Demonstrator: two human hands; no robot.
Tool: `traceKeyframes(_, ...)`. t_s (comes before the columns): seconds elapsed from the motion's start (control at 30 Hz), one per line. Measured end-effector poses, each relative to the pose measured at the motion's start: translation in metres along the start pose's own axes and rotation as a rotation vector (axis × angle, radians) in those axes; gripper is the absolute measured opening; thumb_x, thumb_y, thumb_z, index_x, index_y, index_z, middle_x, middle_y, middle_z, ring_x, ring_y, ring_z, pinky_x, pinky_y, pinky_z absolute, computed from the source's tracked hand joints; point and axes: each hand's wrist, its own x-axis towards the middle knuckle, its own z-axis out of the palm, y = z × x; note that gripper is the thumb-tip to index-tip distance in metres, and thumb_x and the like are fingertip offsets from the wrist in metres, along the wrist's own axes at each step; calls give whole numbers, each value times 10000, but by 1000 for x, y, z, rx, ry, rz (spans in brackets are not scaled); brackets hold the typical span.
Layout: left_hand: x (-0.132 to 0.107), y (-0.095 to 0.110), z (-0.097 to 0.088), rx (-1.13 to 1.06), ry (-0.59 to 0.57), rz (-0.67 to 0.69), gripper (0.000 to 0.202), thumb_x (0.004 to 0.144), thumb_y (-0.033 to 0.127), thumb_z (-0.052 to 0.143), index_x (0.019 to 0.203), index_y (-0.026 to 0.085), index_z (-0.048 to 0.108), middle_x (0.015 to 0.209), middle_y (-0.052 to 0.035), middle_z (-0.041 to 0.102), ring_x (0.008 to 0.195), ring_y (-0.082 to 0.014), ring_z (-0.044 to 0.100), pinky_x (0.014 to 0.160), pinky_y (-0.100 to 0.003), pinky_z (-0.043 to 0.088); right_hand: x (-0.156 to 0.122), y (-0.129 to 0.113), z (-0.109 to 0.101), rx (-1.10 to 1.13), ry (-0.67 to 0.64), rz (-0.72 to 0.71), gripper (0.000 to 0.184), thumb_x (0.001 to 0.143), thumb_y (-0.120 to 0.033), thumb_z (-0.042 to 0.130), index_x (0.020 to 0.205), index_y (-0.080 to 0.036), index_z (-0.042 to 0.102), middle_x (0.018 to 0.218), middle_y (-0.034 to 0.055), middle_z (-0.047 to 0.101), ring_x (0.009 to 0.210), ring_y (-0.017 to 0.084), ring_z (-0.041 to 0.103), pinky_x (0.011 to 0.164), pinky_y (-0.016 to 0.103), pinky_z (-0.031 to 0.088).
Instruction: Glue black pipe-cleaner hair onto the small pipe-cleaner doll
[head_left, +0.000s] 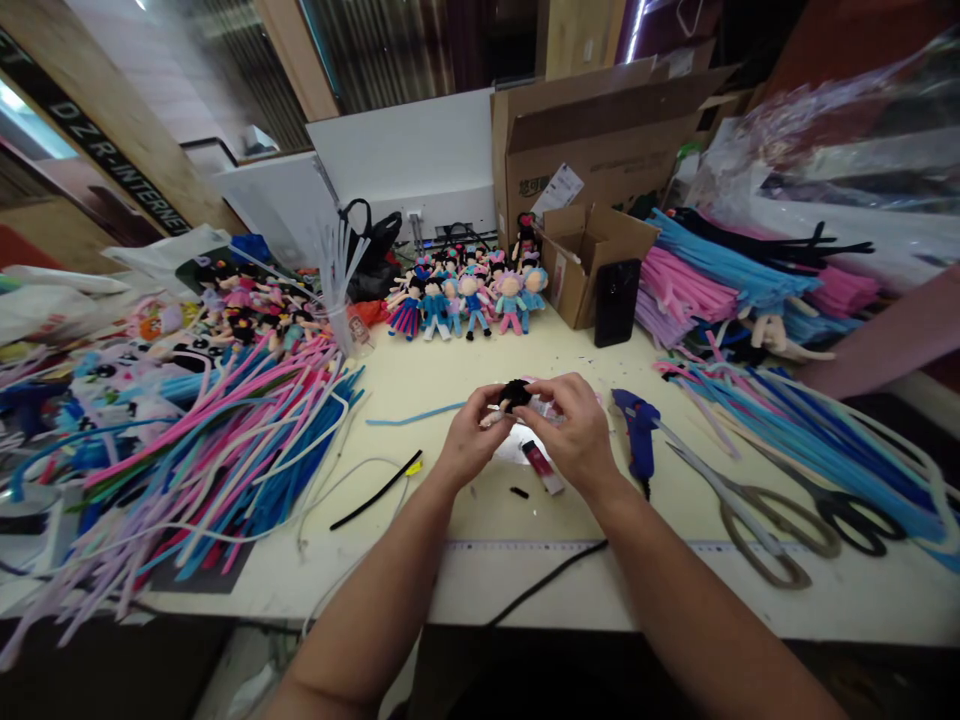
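Note:
Both my hands meet over the middle of the pale table [420, 375]. My left hand [471, 440] and my right hand [574, 432] pinch a small black fuzzy piece [516, 393] between their fingertips, with something pale and pinkish under it that I cannot make out. Below the hands lie a small pink-and-white tube [543, 466] and a tiny black scrap [519, 492]. A black pipe cleaner [375, 492] and a light blue one [412, 413] lie to the left.
A heap of coloured pipe cleaners [210, 450] fills the left side. More bundles [720, 270] lie at the right. Finished little dolls [469, 295] stand at the back. A blue glue gun [637, 430], two pairs of scissors [757, 510], a black phone [616, 302] and cardboard boxes [600, 150] are nearby. Another person's arm [892, 335] rests at the right.

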Motion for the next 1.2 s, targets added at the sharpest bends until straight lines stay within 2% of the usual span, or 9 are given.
traceKeyframes(0.4,-1,-2,2,17,24,67,393,756,248,649,1135,203,554,1089,-59,643,814,-134,597,730,-283,520,0,-2,1,-6,3,24,131,797,-244,692,909,-223,628,849,33,587,833,211,556,749,363,454)
traceKeyframes(0.6,0,1,1,-25,20,31,395,750,254,645,1128,194,549,1103,-65,642,843,-145,608,737,-293,530,1,-3,-3,30,10,27,263,786,-252,712,1033,-226,626,896,35,593,841,206,563,767,365,463)
traceKeyframes(0.77,-1,4,0,-63,2,9,407,747,267,644,1135,188,549,1109,-70,637,851,-157,614,740,-316,538,1,-2,-3,46,15,24,199,797,-245,704,986,-223,642,909,42,611,872,208,566,767,363,469)
traceKeyframes(1.2,-2,1,2,-52,27,54,393,748,267,667,1123,208,562,1113,-59,635,860,-147,604,771,-298,523,0,-2,-1,-53,21,-17,163,804,-263,687,957,-222,645,888,51,590,871,227,560,797,392,464)
